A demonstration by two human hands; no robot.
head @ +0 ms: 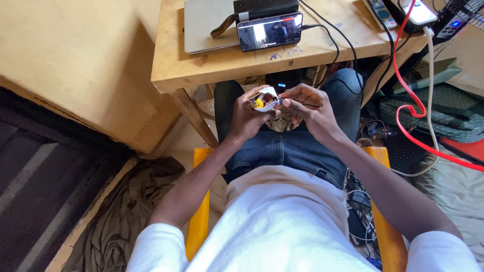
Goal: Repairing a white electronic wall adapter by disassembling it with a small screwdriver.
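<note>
While the person sits on a yellow chair (200, 221) with knees tucked under a wooden counter (222, 60), both hands meet over the lap at the centre of the frame. The left hand (247, 118) is curled closed around a small white casing (266, 97) with yellow and dark parts showing inside, tilted up so its open side faces the camera. The right hand (310, 108) is pinched shut on a thin dark tool (308, 105), held like a pen, its tip seemingly at the casing; the contact is too small to tell. Above them, at the top centre, a phone (270, 31) leans on edge, screen facing the person, beside a closed laptop (206, 25). Red and black cables (403, 85) trail down the right.
</note>
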